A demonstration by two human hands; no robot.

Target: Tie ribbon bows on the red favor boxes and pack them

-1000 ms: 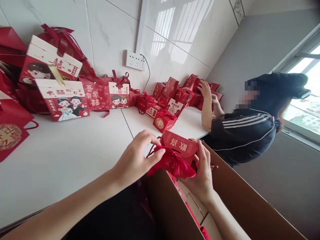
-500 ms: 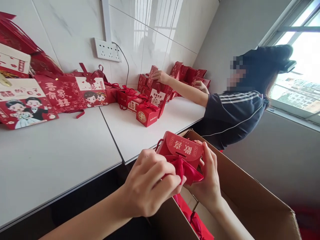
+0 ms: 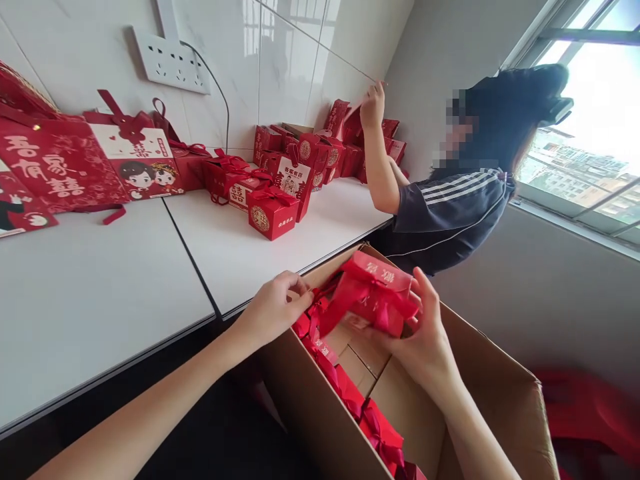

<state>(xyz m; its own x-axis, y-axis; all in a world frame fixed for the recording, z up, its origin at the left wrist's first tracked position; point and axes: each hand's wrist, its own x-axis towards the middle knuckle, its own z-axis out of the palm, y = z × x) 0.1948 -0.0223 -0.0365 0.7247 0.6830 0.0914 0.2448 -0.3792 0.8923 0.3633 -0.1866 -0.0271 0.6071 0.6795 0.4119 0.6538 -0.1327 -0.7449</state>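
My right hand (image 3: pixel 425 340) grips a red gift box (image 3: pixel 375 287) with white lettering on its flap and a red ribbon bow, holding it tilted above an open cardboard carton (image 3: pixel 500 353). At the carton's left edge, my left hand (image 3: pixel 280 303) is closed in a pinch. A dark red cord (image 3: pixel 327 288) runs from the gift box to its fingertips; the exact grip is partly hidden. Inside the carton, several red boxes with bows (image 3: pixel 350 393) stand in a row along the left wall. Bare cardboard bottom shows beside them.
Red gift boxes and bags (image 3: pixel 273 213) stand along the tiled wall on the white counter (image 3: pixel 100 287). A co-worker in a dark striped top (image 3: pixel 450 213) raises a hand (image 3: pixel 373 107) near the far boxes. A power strip (image 3: pixel 170 63) hangs on the wall; a red stool (image 3: pixel 590 407) is at right.
My left hand has left the ribbon bow and moved left to the carton's edge. The gift box has tilted in my right hand. The co-worker's hand has risen, and the view has shifted.
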